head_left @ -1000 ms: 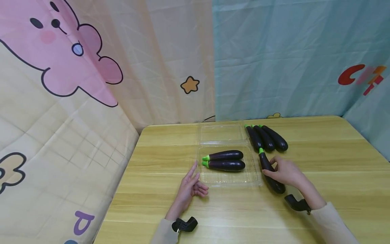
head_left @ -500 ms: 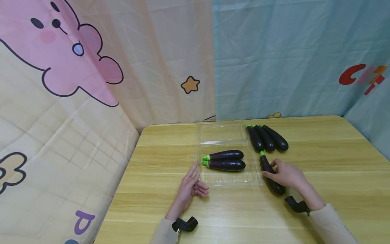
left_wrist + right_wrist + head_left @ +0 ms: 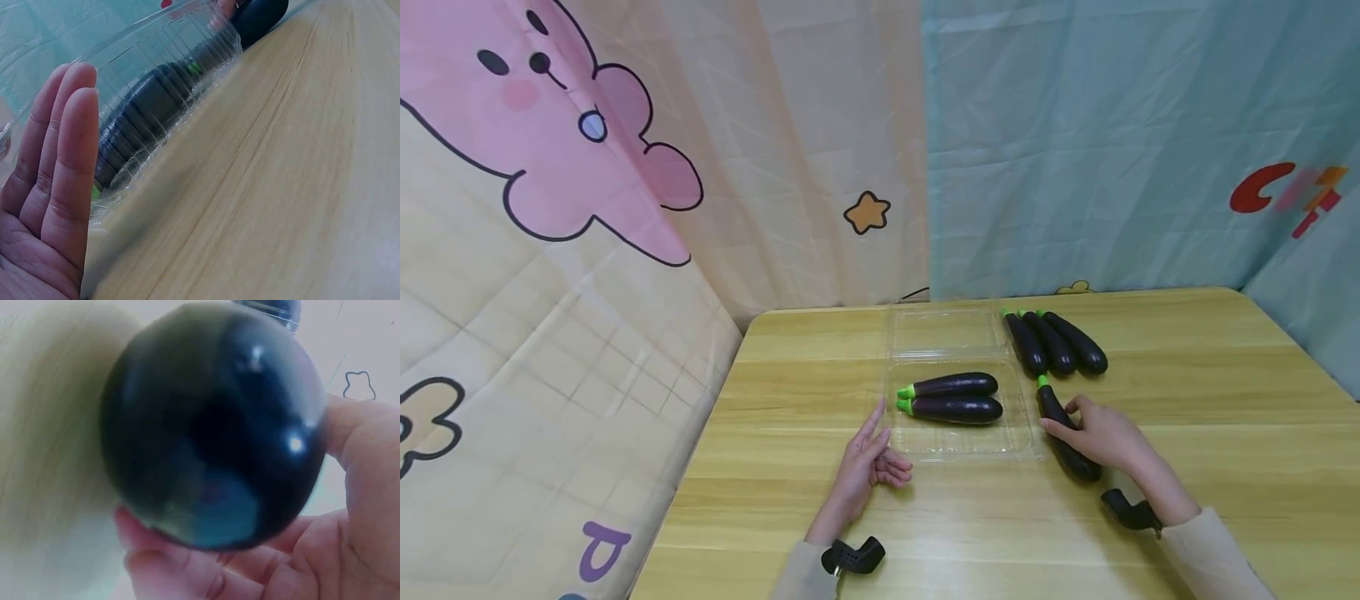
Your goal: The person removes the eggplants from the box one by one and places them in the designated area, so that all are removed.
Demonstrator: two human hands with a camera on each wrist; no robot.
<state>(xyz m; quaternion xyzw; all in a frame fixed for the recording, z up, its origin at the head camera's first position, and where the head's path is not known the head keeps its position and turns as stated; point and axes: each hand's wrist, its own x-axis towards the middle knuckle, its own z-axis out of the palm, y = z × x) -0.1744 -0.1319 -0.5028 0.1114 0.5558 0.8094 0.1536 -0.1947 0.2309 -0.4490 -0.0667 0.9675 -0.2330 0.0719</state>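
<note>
My right hand (image 3: 1101,432) grips a dark purple eggplant (image 3: 1060,417) by its middle, to the right of a clear plastic clamshell box (image 3: 958,442). In the right wrist view the rounded end of this eggplant (image 3: 212,425) fills the middle, with fingers and thumb around it. Two eggplants (image 3: 955,408) lie side by side in the box's near half, green stems to the left. My left hand (image 3: 867,462) is at the box's left front corner, fingers extended along its side. From the left wrist, the straight fingers (image 3: 72,156) stand beside the clear wall.
Several things share the wooden table (image 3: 775,500). Three more eggplants (image 3: 1056,342) lie in a row behind the held one. The box's open lid (image 3: 951,329) lies flat toward the back edge. Printed curtains (image 3: 790,150) hang behind and at both sides.
The held eggplant has shifted slightly toward me, its green stem drawing away from the row behind. My left hand and the box stay in place.
</note>
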